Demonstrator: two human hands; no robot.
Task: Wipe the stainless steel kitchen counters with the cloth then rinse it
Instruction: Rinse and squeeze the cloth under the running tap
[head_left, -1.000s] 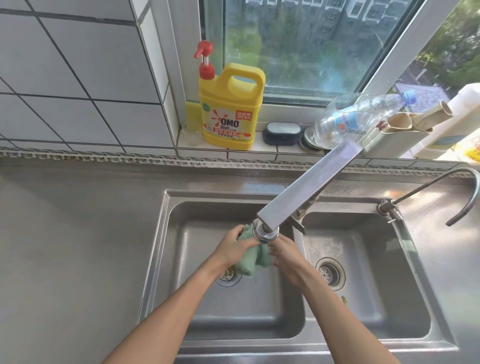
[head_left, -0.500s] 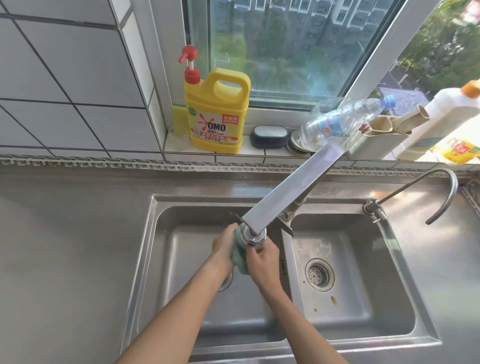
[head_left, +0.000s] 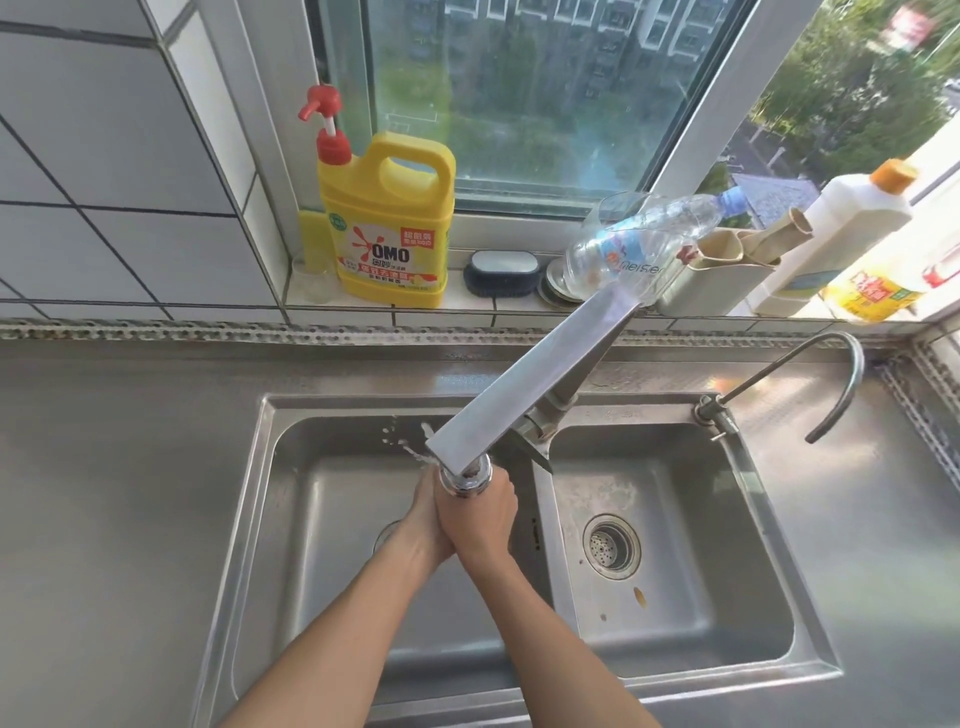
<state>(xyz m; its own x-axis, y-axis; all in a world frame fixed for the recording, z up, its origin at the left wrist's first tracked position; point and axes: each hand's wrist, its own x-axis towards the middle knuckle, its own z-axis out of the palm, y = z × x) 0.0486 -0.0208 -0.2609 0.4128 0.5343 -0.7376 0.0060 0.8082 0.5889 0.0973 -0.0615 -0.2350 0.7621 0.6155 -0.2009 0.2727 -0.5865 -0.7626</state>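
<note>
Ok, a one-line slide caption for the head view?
Both hands clasped under the running tap over the left sink basin.

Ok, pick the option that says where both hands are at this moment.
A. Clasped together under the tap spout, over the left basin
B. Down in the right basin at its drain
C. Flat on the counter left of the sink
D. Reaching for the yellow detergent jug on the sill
A: the left hand and right hand press together just below the tap spout, above the left basin, with water splashing beside them.
</note>
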